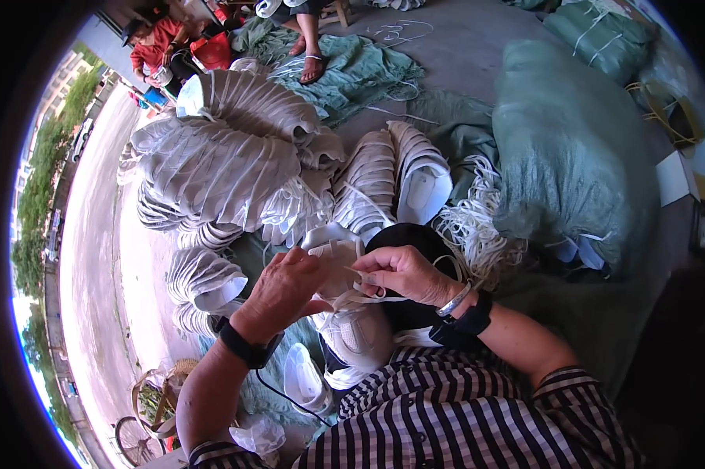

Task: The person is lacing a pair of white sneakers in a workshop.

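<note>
A white shoe upper (358, 338) lies in front of my body with its toe toward me, over a black rounded thing (415, 242). My right hand (409, 275) is at the upper's right side, thumb and forefinger pinching a thin white shoelace (376, 298). At the left side, my left hand (283, 286) is bent over the upper's edge, its fingers curled and its thumb pointing toward the lacing. What those curled fingers hold is hidden. Lace strands run across the upper between both hands.
Nested stacks of white shoe uppers (219, 176) lie ahead and left. A heap of white laces (481, 223) sits to the right, beside a large green sack (575, 148). Another white upper (305, 379) lies by my left knee. A seated person (161, 47) works at the far left.
</note>
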{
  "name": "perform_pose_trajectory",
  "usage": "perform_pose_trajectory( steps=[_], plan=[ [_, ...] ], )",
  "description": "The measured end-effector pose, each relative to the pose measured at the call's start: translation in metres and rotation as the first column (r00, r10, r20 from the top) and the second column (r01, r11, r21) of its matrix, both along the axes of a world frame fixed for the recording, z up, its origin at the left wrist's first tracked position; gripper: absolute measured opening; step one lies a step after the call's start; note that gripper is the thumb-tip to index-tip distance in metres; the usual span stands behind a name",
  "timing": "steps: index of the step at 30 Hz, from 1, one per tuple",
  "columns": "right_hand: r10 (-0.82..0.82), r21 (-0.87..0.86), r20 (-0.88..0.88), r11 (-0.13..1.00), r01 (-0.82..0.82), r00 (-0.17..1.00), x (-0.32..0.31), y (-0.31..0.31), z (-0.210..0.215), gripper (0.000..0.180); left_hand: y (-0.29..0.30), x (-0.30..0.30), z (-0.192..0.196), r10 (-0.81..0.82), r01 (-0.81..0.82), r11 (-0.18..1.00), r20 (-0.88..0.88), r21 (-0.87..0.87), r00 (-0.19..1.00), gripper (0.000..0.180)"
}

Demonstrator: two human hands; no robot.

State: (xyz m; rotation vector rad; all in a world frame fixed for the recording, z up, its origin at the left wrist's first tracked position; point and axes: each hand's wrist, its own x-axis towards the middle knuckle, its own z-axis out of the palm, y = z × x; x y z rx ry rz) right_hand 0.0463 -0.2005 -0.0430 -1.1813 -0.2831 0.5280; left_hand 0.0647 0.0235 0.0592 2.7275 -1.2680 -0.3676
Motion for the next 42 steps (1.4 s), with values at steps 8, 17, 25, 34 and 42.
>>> perform_pose_trajectory(
  steps=[8,17,25,34,42],
  plan=[
    [-0.078,0.098,-0.020,0.992,0.080,0.997,0.003,-0.004,-0.004,0.011,-0.008,-0.008,-0.038,0.241,-0.241,0.970,-0.002,-0.041,0.970,0.031],
    [-0.067,0.063,0.009,0.996,0.066,0.998,0.002,-0.009,-0.004,0.016,-0.024,-0.019,-0.012,0.169,-0.168,0.985,0.068,-0.032,0.983,0.026],
    [0.047,0.058,-0.032,0.997,-0.045,0.998,-0.011,-0.002,0.011,0.016,-0.002,-0.034,-0.035,0.521,-0.599,0.667,-0.297,-0.443,0.800,0.010],
    [0.176,-0.191,0.123,0.970,-0.151,0.977,-0.046,0.002,0.031,0.018,-0.018,-0.079,-0.011,0.454,-0.479,0.731,-0.178,-0.485,0.873,0.022],
    [0.106,0.005,-0.053,0.994,-0.106,0.993,-0.040,0.009,0.013,0.015,0.007,-0.103,-0.010,0.365,-0.379,0.818,-0.119,-0.432,0.923,0.035]
  ],
)
